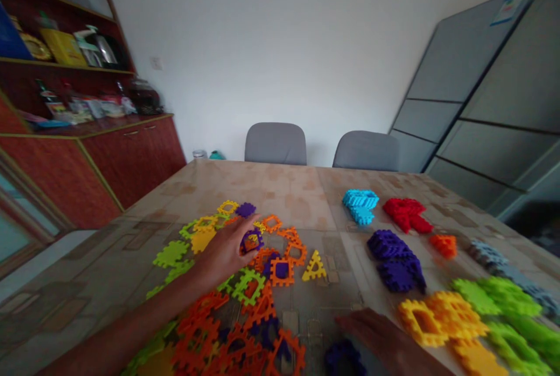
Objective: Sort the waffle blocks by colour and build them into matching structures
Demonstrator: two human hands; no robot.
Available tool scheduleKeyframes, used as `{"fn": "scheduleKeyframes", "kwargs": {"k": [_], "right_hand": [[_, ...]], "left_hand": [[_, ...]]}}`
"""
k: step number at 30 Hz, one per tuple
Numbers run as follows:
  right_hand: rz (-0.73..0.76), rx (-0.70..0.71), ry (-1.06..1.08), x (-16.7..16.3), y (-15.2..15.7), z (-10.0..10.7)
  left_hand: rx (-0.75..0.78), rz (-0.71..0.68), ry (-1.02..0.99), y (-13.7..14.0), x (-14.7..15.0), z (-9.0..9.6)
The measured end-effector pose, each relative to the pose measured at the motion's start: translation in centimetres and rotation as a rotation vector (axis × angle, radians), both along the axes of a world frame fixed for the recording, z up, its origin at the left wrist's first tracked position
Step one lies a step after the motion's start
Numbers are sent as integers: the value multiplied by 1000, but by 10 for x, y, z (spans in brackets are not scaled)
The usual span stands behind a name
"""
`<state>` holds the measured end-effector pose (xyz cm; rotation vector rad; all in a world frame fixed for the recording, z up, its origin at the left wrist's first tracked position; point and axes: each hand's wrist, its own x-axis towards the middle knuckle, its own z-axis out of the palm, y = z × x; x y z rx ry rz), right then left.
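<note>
My left hand (234, 241) reaches over the mixed pile, thumb and fingers curled round a purple square interlocking plastic piece (245, 238). Yellow and orange bits show through and behind that piece. Close by lie a purple piece (245, 209), an orange frame (282, 271), a green frame (248, 286) and a yellow triangle (314, 267). My right hand (382, 338) is low over the table at the front, slightly blurred, fingers stretched out with nothing visible in them. Just left of it is a dark purple frame (345, 359), partly cut off by the lower edge.
Sorted by colour on the right are light blue (361, 207), red (406, 214), purple (396, 262), yellow-orange (450, 317), green (503, 300) and grey (503, 265) pieces, plus a small orange stack (443, 245). Two grey chairs (275, 143) stand beyond the table (297, 186).
</note>
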<state>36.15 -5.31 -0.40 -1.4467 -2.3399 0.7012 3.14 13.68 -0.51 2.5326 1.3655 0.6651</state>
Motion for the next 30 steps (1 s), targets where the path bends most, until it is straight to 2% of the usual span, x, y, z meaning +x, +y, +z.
{"fn": "scheduleKeyframes", "kwargs": {"k": [3, 7, 11, 14, 17, 21, 24, 27, 30], "right_hand": [[-108, 42, 0, -6, -2, 8], [-268, 103, 26, -9, 2, 15], [-415, 277, 87, -3, 8, 18], [-469, 342, 102, 2, 10, 21], [-475, 356, 96, 3, 11, 22], [-454, 316, 71, 3, 11, 20], [-406, 227, 57, 5, 7, 20], [-317, 101, 10, 6, -1, 22], [-134, -65, -30, 1, -8, 24]], "left_hand": [[-9, -83, -61, -33, 6, 6], [-53, -267, -147, -83, 29, 12], [-148, -420, -122, -126, 63, 10], [-217, -497, -71, -147, 88, 4], [-241, -495, -24, -156, 105, -4], [-216, -441, 8, -155, 117, -11], [-218, -428, 0, -153, 114, -5], [-204, -436, -18, -155, 97, 10], [-96, -475, 7, -156, 60, 22]]}}
